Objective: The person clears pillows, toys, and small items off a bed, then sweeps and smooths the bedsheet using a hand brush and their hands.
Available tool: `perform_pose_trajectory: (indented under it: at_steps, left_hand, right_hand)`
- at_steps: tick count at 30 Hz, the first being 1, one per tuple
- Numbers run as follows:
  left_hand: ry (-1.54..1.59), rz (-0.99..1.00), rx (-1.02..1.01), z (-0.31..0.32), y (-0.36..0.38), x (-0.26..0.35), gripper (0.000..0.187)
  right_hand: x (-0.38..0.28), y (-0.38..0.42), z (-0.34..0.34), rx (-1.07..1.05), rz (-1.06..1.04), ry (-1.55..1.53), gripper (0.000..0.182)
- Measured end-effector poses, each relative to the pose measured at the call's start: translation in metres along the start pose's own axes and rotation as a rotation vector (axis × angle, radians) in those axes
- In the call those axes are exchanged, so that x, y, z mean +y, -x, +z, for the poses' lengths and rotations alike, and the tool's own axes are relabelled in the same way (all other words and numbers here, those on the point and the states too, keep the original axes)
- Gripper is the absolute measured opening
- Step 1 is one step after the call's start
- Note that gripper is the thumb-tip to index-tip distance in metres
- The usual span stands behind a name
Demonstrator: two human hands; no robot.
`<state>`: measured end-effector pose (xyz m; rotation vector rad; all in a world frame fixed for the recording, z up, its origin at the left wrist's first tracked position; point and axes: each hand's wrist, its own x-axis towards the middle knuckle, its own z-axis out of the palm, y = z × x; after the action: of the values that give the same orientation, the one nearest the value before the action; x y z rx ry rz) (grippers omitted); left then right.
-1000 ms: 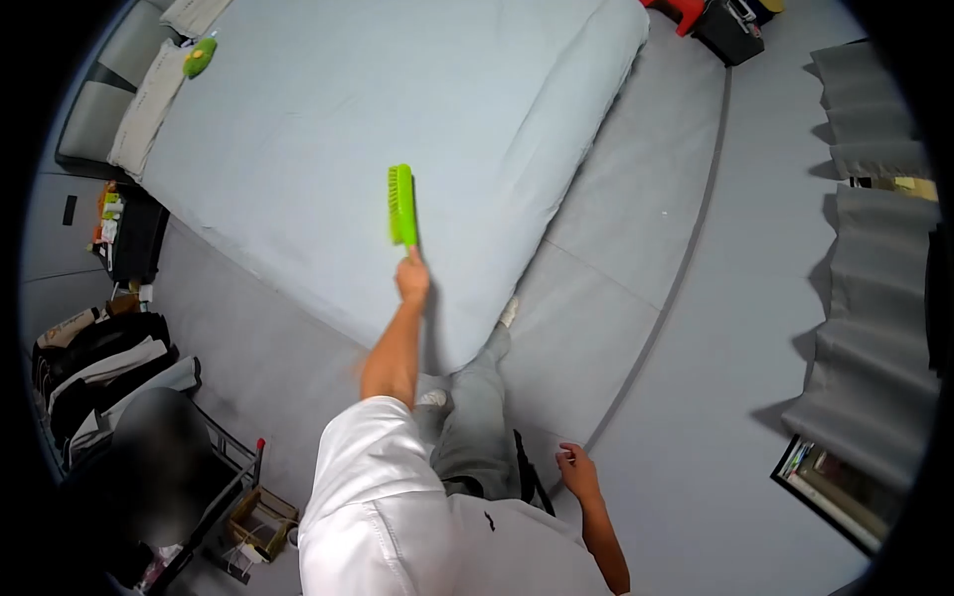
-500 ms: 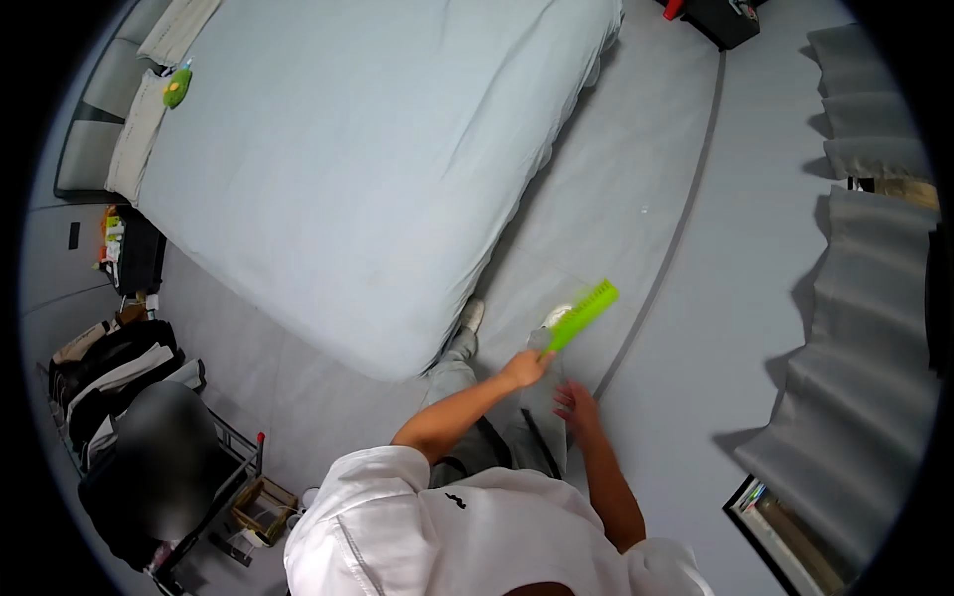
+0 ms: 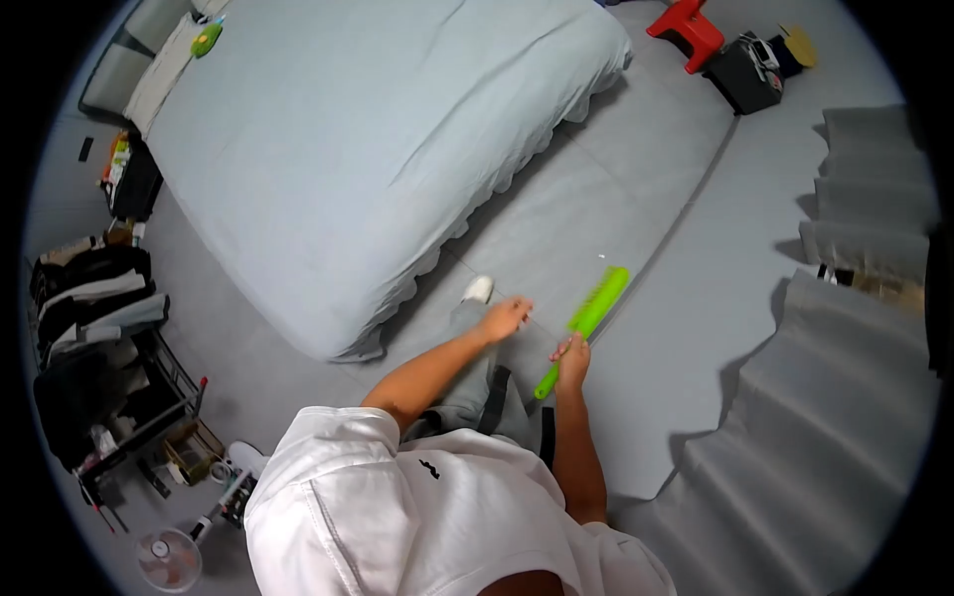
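Observation:
A bright green long-handled bed brush (image 3: 599, 301) is in my right hand (image 3: 570, 362), whose fingers wrap round its handle. Its bristles face left, toward the bed, and the handle's end pokes out below my hand. My left hand (image 3: 508, 319) hovers to the left of the brush, apart from it, with loosely spread, slightly blurred fingers and nothing in them. Beyond both hands lies the bed (image 3: 328, 169), spread with a pale blue-grey sheet that has wrinkles near its right side.
A green plush toy (image 3: 207, 40) lies by the pillow (image 3: 159, 74). At the back right are a red stool (image 3: 688, 35) and a dark bin (image 3: 743, 79). Grey curtains (image 3: 795, 397) hang on the right. A clothes-laden rack (image 3: 99, 348) and a fan (image 3: 169, 559) stand left.
The brush has passed from my left hand to my right. My left hand has let go and moved away from it. The view has shifted, bringing the red stool and fan into sight.

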<state>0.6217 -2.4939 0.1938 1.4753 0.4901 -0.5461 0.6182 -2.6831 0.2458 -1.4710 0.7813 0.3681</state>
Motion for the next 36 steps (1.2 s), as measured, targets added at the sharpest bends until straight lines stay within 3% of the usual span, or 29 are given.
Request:
perform_pose_trajectory:
  at_steps: [2, 4, 7, 9, 13, 16, 17, 20, 24, 28, 34, 36]
  left_hand:
    - [0.061, 0.024, 0.118, -0.018, -0.066, -0.026, 0.035]
    - [0.350, -0.201, 0.241, -0.048, -0.106, -0.009, 0.027]
    - [0.711, -0.345, 0.446, -0.095, -0.174, -0.010, 0.019]
    - [0.835, -0.418, 0.612, -0.120, -0.220, -0.028, 0.017]
    - [1.095, -0.598, 0.688, -0.139, -0.299, -0.045, 0.022]
    - [1.526, -0.509, 0.779, -0.142, -0.352, -0.057, 0.026]
    - [1.674, -0.470, 0.824, -0.145, -0.365, -0.054, 0.037]
    - [1.953, -0.170, 0.777, -0.155, -0.393, -0.055, 0.046]
    - [1.800, -0.299, 0.890, -0.154, -0.418, -0.047, 0.030]
    - [1.688, -0.328, 0.841, -0.156, -0.426, -0.064, 0.023]
    - [1.368, -0.816, 0.933, -0.114, -0.410, -0.045, 0.016]
    - [1.414, -0.836, 0.969, -0.110, -0.414, -0.039, 0.018]
  right_hand:
    - [-0.024, -0.021, 0.009, -0.051, 0.021, 0.100, 0.029]
    - [-0.045, -0.042, 0.023, -0.120, 0.059, 0.195, 0.031]
    - [-0.057, -0.095, 0.049, -0.231, 0.135, 0.278, 0.034]
    - [-0.080, -0.115, 0.072, -0.315, 0.184, 0.356, 0.033]
    - [-0.115, -0.164, 0.108, -0.394, 0.328, 0.563, 0.032]
    - [-0.127, -0.209, 0.118, -0.482, 0.336, 0.677, 0.030]
    - [-0.135, -0.221, 0.125, -0.472, 0.356, 0.685, 0.030]
    - [-0.157, -0.259, 0.128, -0.430, 0.444, 0.643, 0.029]
    - [-0.191, -0.298, 0.139, -0.402, 0.381, 0.696, 0.029]
    - [-0.209, -0.331, 0.151, -0.371, 0.406, 0.720, 0.030]
    - [-0.221, -0.370, 0.167, -0.457, 0.427, 0.826, 0.030]
    - [-0.220, -0.386, 0.160, -0.489, 0.445, 0.820, 0.029]
